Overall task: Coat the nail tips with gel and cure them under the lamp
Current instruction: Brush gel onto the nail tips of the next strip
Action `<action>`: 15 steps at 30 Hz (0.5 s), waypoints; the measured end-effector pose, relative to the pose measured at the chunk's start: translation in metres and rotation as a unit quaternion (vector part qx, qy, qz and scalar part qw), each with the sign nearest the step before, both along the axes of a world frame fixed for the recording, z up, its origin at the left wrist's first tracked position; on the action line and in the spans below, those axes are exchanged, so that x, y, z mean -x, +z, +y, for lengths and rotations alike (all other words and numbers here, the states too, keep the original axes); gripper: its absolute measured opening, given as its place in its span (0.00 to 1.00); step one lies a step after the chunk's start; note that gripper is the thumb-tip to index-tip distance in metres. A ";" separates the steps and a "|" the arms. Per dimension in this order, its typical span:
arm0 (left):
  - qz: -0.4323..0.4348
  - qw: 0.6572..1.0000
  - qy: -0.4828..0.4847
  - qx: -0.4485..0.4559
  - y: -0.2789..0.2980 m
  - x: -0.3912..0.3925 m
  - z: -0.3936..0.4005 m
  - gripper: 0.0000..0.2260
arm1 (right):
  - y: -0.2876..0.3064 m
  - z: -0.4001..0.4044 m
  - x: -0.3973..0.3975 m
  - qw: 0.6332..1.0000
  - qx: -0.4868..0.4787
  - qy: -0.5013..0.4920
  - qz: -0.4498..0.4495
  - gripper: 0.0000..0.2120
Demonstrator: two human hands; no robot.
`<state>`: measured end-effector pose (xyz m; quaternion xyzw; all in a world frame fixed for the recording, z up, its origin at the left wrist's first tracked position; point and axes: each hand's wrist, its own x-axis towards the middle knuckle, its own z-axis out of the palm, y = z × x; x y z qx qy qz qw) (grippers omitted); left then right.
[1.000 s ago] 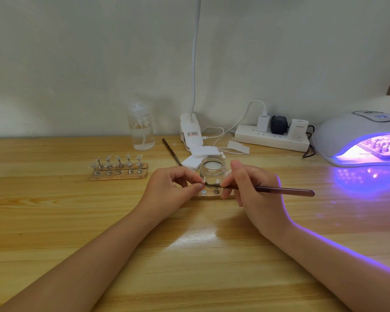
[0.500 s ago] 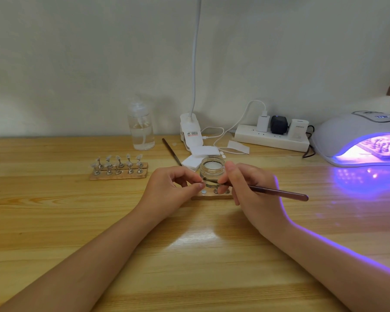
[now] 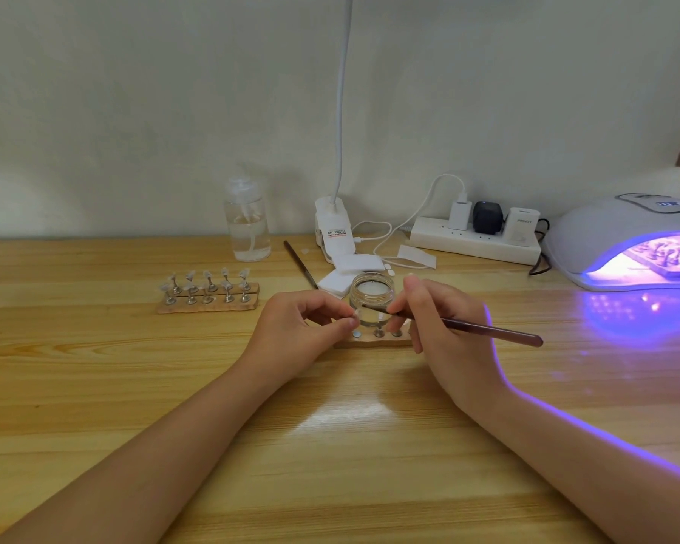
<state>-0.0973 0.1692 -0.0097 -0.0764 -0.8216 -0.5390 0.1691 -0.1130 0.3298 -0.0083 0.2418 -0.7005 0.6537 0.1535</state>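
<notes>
Clear plastic nail tip (image 3: 355, 320) sits pinched in the left grip (image 3: 291, 331); the right grip (image 3: 444, 327) holds a thin maroon brush (image 3: 479, 328), bristles touching it, small glass gel jar (image 3: 371, 294) just behind both.

Surface (image 3: 95, 386) was pale yellow-tan wood with streaked grain; curing lamp (image 3: 605, 233) white, glowing violet-blue inside and casting a violet patch; brush (image 3: 483, 331) dark maroon; power strip (image 3: 476, 245) white with one black plug (image 3: 486, 217); gel jar (image 3: 371, 294) clear.
</notes>
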 end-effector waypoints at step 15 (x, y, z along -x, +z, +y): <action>0.008 1.000 0.022 0.010 -0.002 0.002 -0.001 0.06 | 0.000 0.001 -0.002 1.000 0.019 0.011 0.016 0.16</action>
